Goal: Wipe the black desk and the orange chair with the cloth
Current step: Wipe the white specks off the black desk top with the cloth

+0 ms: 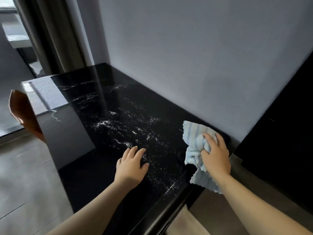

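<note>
right hand (216,158) clutches bunched cloth (196,150) on desk (118,116) right end, for wiping | left hand (131,164) flat, relaxed mid-desk, likely bracing | chair (23,114) off desk's left edge, untouched

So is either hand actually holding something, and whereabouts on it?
The right hand grips the bunched middle of the blue striped cloth, its ends loose. The left hand holds nothing, resting on the black desk.

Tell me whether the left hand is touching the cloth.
Apart. The head view shows the left hand flat on the black desk, bare desktop separating it from the cloth gripped by the right hand.
</note>
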